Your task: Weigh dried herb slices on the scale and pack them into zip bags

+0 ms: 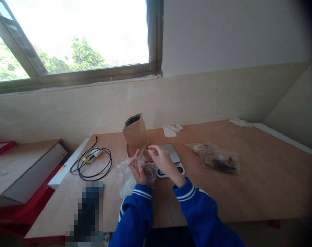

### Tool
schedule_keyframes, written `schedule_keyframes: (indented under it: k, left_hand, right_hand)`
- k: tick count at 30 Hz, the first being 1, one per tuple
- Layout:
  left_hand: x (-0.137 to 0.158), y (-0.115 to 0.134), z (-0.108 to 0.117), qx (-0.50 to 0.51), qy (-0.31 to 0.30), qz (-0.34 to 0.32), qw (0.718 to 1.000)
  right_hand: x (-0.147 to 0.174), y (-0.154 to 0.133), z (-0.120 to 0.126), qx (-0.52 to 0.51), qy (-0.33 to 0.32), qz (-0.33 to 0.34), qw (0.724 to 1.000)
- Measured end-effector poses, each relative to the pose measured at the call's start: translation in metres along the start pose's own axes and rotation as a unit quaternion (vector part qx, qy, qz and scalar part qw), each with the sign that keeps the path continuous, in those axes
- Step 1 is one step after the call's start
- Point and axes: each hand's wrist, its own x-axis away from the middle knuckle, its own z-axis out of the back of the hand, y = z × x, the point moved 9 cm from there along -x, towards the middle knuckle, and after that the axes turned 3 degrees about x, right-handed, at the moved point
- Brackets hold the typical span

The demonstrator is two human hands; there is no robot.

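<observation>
Close together over the middle of the table are my left hand (138, 172) and my right hand (163, 160), both closed on a small clear plastic bag (141, 158). The right fingertips pinch its upper edge, while the left fingers hold its other side. Below the left wrist, more clear plastic bags (126, 180) lie crumpled on the table. A white kitchen scale (172, 153) with a metal plate sits just beyond my right hand, which partly covers it. Behind my hands stands an open brown paper bag (136, 135). What the small bag contains is unclear.
To the right lie clear zip bags (220, 162) with dark and pale items inside. A black coiled cable (94, 164) with a white adapter (96, 152) rests at left, above a pixelated dark object (87, 211). Crumpled tissue (175, 128) lies near the wall.
</observation>
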Motion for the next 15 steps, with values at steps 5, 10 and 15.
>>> schedule_keyframes:
  k: [5,10,15]
  left_hand:
    - [0.000,0.002,0.001,0.002,0.025,0.012,1.000]
    - [0.001,0.004,0.001,0.034,0.053,0.006,0.998]
    - [0.002,0.005,0.002,0.037,0.055,-0.005,0.998]
  right_hand:
    - [0.009,0.025,0.020,0.022,0.083,0.005,0.996]
    - [0.033,0.052,0.018,-0.006,0.097,-0.069,0.993]
    - [0.055,0.041,-0.027,-0.143,-0.055,-0.122,0.981]
